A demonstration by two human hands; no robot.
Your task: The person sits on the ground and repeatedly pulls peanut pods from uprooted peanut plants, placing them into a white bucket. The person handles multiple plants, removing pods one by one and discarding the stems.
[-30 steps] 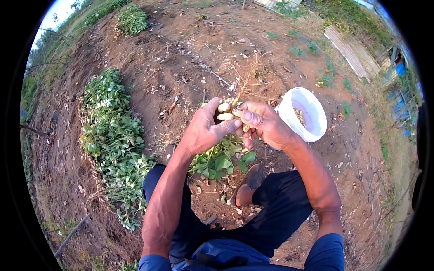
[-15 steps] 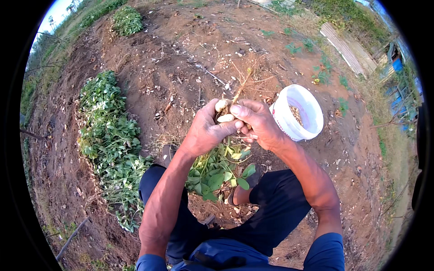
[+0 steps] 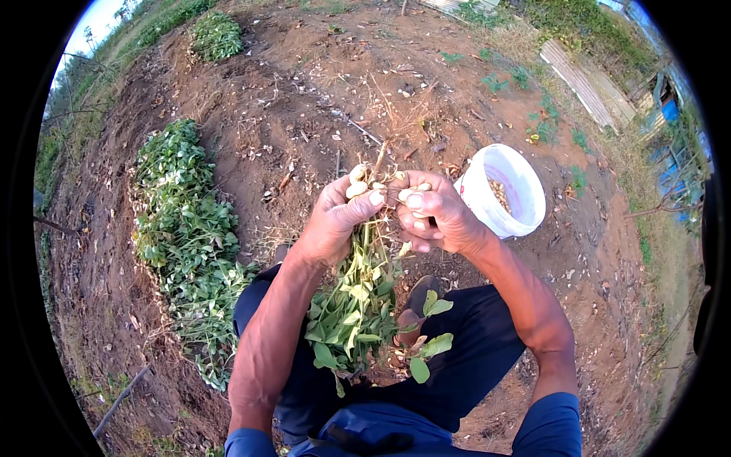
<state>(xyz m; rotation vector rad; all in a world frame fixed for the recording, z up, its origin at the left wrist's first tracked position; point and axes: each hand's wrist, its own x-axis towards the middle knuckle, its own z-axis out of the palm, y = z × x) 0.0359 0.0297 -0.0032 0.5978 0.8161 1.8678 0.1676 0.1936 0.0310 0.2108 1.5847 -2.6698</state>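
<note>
A pulled-up peanut plant (image 3: 358,293) hangs upside down between my knees, its roots pointing up and its green leaves down. My left hand (image 3: 339,213) is closed round the stem just below the roots, thumb against pale peanut pods (image 3: 357,183). Beside it, my right hand (image 3: 438,213) is closed with several peanut pods (image 3: 415,194) between thumb and fingers. The two hands almost touch. To the right of my right hand stands a white bucket (image 3: 476,194), tilted toward me, with peanuts (image 3: 499,194) in its bottom.
A long heap of leafy peanut plants (image 3: 186,244) lies on the left, and a smaller heap (image 3: 217,36) farther off. Brown soil (image 3: 304,91) strewn with dry bits spreads ahead. A corrugated sheet (image 3: 579,84) lies at the far right. A stick (image 3: 126,400) is at lower left.
The plant has turned and its leaves hang closer to me. My right hand has drawn slightly right, away from the stem, with pods in its fingers. The bucket stays in place.
</note>
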